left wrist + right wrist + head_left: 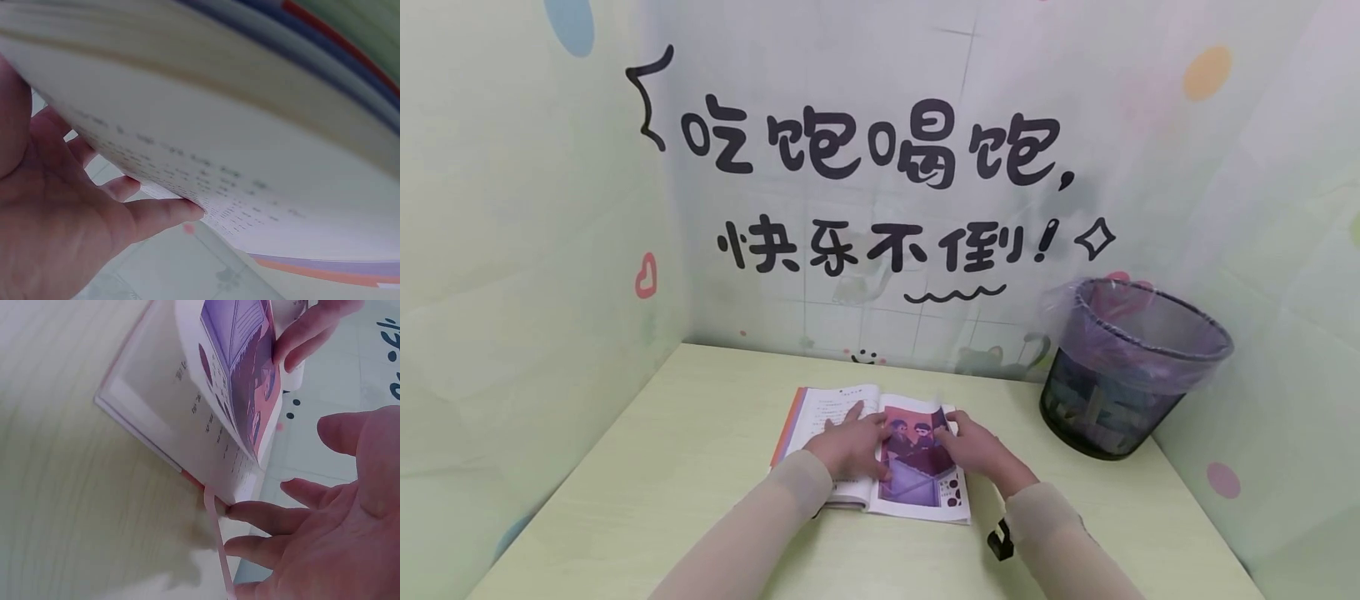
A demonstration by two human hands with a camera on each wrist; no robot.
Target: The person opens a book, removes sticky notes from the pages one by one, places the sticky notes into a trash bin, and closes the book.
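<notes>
An open book (812, 417) lies on the table, printed text on its left page and a red and purple picture on its right page (910, 492). My left hand (850, 446) rests across the middle of the book with fingers spread over both pages. In the right wrist view, the picture page (240, 337) curves up off the text page (162, 381) beneath. Beside the book's right edge is my right hand (977, 450). Its fingers (269, 519) reach to the book's edge near a pale ribbon (215, 537), while the thumb stands apart from the paper.
A dark waste bin (1075, 408) with a purple liner stands at the table's back right. Behind the pale table (685, 467) is a wall (880, 333) with large black lettering. A small black object (1000, 542) shows beside the right sleeve.
</notes>
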